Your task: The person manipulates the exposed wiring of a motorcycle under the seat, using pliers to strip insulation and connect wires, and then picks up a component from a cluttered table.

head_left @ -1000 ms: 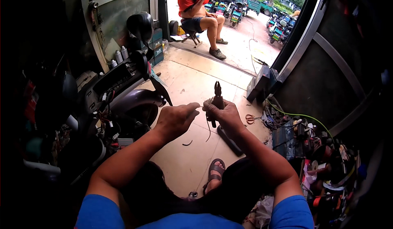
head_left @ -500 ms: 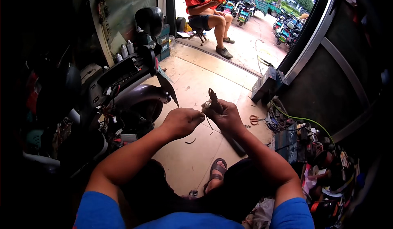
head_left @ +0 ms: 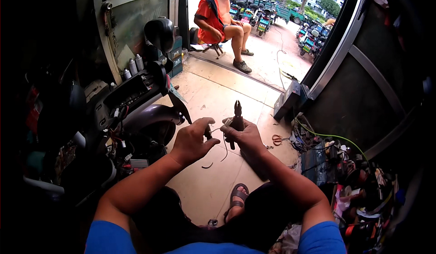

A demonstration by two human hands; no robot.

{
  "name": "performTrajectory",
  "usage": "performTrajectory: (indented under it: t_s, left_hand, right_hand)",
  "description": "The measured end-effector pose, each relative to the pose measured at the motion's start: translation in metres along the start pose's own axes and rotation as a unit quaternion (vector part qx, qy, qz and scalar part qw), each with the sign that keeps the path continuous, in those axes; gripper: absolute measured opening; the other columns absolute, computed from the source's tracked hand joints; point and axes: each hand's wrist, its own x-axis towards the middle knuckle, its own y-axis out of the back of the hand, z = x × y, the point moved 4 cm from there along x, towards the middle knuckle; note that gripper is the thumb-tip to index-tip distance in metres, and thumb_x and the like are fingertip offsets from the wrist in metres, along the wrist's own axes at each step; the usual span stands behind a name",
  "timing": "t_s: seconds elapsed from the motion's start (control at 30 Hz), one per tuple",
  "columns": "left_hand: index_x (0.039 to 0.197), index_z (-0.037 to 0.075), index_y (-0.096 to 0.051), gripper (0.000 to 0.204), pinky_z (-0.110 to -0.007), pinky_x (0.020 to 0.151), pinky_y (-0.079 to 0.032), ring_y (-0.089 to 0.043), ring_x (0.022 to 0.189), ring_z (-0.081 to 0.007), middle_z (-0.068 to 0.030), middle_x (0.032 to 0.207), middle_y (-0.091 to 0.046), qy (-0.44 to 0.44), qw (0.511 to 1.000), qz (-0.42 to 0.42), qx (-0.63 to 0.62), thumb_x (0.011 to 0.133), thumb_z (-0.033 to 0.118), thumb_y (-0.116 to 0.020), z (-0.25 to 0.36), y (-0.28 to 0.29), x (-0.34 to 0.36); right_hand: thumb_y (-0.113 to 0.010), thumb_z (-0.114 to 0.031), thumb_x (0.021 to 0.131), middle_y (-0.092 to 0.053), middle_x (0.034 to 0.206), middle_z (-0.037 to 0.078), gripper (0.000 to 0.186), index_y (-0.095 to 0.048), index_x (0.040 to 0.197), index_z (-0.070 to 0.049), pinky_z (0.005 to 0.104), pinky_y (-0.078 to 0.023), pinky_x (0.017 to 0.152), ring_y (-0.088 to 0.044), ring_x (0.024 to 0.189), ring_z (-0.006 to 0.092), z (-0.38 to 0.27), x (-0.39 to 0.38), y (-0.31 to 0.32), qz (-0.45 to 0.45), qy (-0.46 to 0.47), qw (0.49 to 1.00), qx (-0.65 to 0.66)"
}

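My right hand (head_left: 247,136) is closed round dark pliers (head_left: 238,110), whose jaws point away from me and stand slightly parted. Between its thumb and fingers it also pinches a small whitish piece (head_left: 227,123), perhaps a connector. A thin wire (head_left: 225,152) hangs from there in a curve, and a shorter strand reaches toward my left hand (head_left: 193,140). That hand is cupped, thumb and forefinger apart; whether the strand touches its shaded fingers I cannot tell. Below both hands, a short dark wire offcut (head_left: 207,165) lies on the tiled floor (head_left: 195,190).
A partly stripped scooter (head_left: 136,95) with loose wiring stands at left. Orange-handled scissors (head_left: 277,139), cables and a tool heap (head_left: 359,199) lie at right. Beneath my right forearm is a long dark object (head_left: 254,164). A person in orange (head_left: 218,18) sits at the doorway.
My left hand has opened and drawn back left from the wire. The pliers have turned more upright in my right hand. The seated person has lowered an arm and turned their head.
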Motion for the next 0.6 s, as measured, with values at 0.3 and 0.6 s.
performTrajectory:
  t_s: [0.3, 0.6]
  left_hand:
    - [0.110, -0.002, -0.069, 0.026, -0.038, 0.068, -0.058, -0.073, 0.081, -0.0323, -0.0188, 0.104, -0.073, -0.188, 0.950, 0.062, 0.242, 0.085, 0.001, -0.064, 0.012, -0.003, 0.000]
    - [0.112, -0.005, -0.065, 0.028, -0.041, 0.071, -0.054, -0.067, 0.079, -0.0319, -0.0166, 0.095, -0.068, -0.240, 0.933, 0.057, 0.262, 0.086, 0.006, -0.064, 0.024, -0.014, 0.001]
  right_hand:
    - [-0.077, -0.015, 0.094, -0.061, 0.079, 0.004, 0.028, -0.063, 0.110, 0.003, 0.0269, -0.045, 0.052, -0.056, 0.065, 0.0126, -0.006, -0.003, -0.001, 0.003, -0.011, 0.999, 0.039]
    - [-0.072, -0.017, 0.096, -0.054, 0.073, 0.002, 0.019, -0.063, 0.100, -0.001, 0.0283, -0.043, 0.051, -0.052, 0.061, 0.0129, -0.004, -0.007, 0.005, -0.001, -0.057, 0.991, 0.123]
